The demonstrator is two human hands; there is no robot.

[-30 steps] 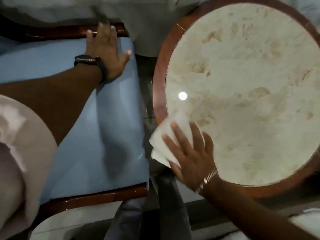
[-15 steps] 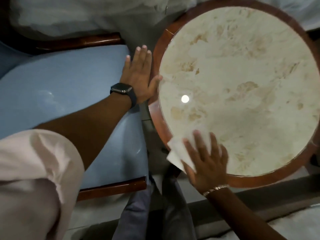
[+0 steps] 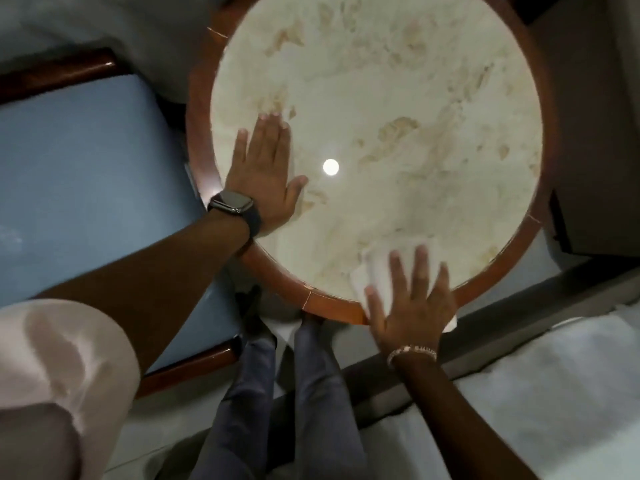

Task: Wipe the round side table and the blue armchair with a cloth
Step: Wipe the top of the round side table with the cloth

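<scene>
Round side table (image 3: 398,109): our landmark, and the largest thing in view. We see a pale marbled top inside a reddish wooden rim, with one bright spot of reflected light near its middle.
Blue armchair (image 3: 93,174): just beside the table's left rim. We see its smooth blue seat and dark wooden frame; no hand and no cloth touches it.
Left hand (image 3: 265,174): flat on the table's left part, palm down, fingers stretched out and close together, holding nothing. We judge that it braces us against the top.
Right hand (image 3: 412,306): at the table's near rim, fingers spread wide, pressing down rather than gripping.
Cloth (image 3: 370,271): white, pinned under our right hand, lying partly on the marble and partly over the near rim; a corner pokes out past the rim on the right side of the hand.
Watch (image 3: 231,205): on our left wrist, over the table's left rim.
Bracelet (image 3: 412,351): on our right wrist, just off the table's near edge.
Progress: we judge that we are in the table-wiping step, working the near edge. The frame cannot tell us how much of the top is already clean.
Left to do: the remainder of the table top, as far as we can tell, and then the whole armchair.
</scene>
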